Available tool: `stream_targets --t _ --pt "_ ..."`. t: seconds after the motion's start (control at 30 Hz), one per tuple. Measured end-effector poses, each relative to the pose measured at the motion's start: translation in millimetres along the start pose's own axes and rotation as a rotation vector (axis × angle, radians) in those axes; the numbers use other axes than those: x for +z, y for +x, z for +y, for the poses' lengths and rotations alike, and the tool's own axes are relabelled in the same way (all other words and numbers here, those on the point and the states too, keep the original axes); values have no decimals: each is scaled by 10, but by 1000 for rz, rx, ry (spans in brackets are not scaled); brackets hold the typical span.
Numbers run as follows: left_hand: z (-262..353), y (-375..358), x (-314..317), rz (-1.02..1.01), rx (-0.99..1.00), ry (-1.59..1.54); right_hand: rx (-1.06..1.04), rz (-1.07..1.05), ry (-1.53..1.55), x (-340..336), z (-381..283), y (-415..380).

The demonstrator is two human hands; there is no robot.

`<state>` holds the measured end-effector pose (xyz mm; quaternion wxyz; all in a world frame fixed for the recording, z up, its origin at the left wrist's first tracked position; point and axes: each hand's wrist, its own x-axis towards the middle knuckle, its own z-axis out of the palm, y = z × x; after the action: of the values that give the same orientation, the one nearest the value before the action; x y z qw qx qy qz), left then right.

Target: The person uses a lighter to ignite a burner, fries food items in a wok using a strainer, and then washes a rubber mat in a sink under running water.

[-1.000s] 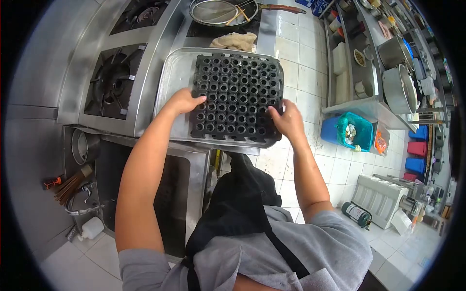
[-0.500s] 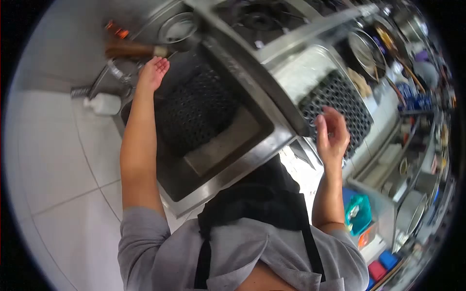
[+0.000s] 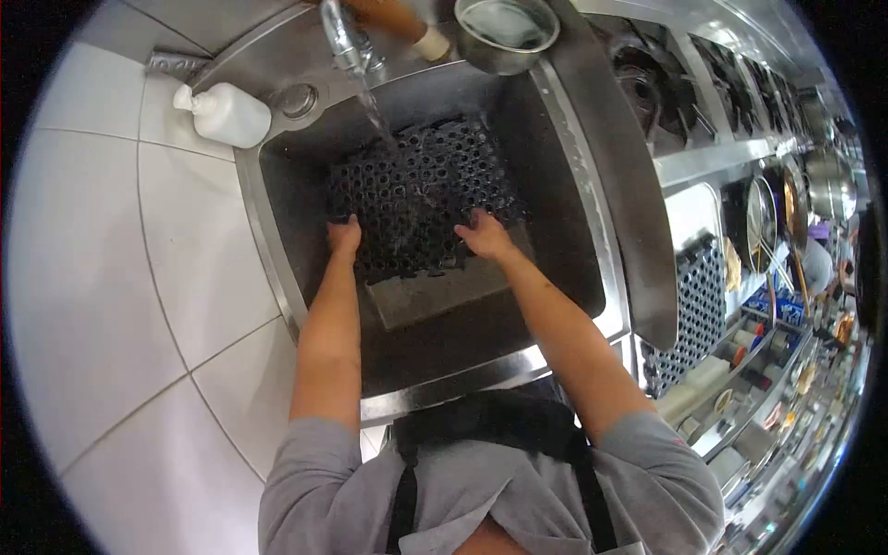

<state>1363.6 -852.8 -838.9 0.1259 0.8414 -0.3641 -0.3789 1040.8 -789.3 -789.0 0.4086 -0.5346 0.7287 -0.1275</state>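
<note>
Left hand, right hand moved into sink; black mat wet, round-holed; cannot tell fingers' grip.

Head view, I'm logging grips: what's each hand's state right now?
Left hand: at the perforated mat; open or closed can't be told.
Right hand: at the perforated mat too; firm grip can't be told.

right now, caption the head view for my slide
Left hand and right hand at black round-holed matting inside a grey metal sink, a silver faucet running.

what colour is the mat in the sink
The mat is black, seen best in the head view.
</note>
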Motion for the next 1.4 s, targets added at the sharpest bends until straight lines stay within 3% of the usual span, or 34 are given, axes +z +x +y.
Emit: stream_targets --t 0.07,0.13,0.23,0.33,0.37,0.43,0.53,0.6,0.67,0.77,0.87,0.93,0.97,1.03,1.1,1.13,1.2,1.27,1.33,1.4 --pt "-292 -22 194 168 -119 -125 82 33 -45 156 -116 145" --pt "-485 78 278 57 -142 -181 288 -207 215 81 -335 253" --pt "-277 -6 266 65 -156 -93 370 -186 54 239 -312 587" --pt "-314 -17 341 92 -228 -200 220 -66 74 214 -250 697" --pt "-305 -62 332 102 -248 -239 221 -157 56 71 -301 724" --pt "-98 -305 171 2 -289 29 235 -212 67 -258 -556 695" --pt "-644 -148 627 -1 -220 -144 266 -312 90 -498 -741 611" --pt "-640 -336 740 37 -168 -306 108 -200 80 -540 -884 560" --pt "-565 -577 783 89 -140 -428 -45 -288 98 -710 -1096 580" --pt "-479 -892 787 -101 -117 -710 -277 -402 57 -1055 -1428 537" --pt "-254 -1127 650 -236 -255 -769 -422 -394 -120 -1548 -2220 54" --pt "-139 -1069 514 -20 36 -627 -683 -245 -477 -1681 -2559 -62" --pt "-89 -950 369 62 144 -413 -663 -287 -582 -1778 -2765 -203" --pt "405 -1214 -239 230 226 -722 -726 -260 -618 -1735 -2866 -232" --pt "718 -1340 -745 374 344 -691 -864 -221 -665 -1632 -2782 -58" --pt "829 -1409 -944 378 352 -693 -869 -212 -666 -1529 -2599 77" --pt "1006 -1413 -1260 447 580 -601 -885 -112 -816 -1408 -2452 265" --pt "1112 -1339 -1431 435 633 -539 -867 -139 -842 -1411 -2432 350" --pt "1138 -1179 -1498 418 676 -473 -976 -148 -766 -1334 -2370 468" --pt "1169 -1031 -1517 215 619 -596 -959 -136 -742 -1343 -2382 440"
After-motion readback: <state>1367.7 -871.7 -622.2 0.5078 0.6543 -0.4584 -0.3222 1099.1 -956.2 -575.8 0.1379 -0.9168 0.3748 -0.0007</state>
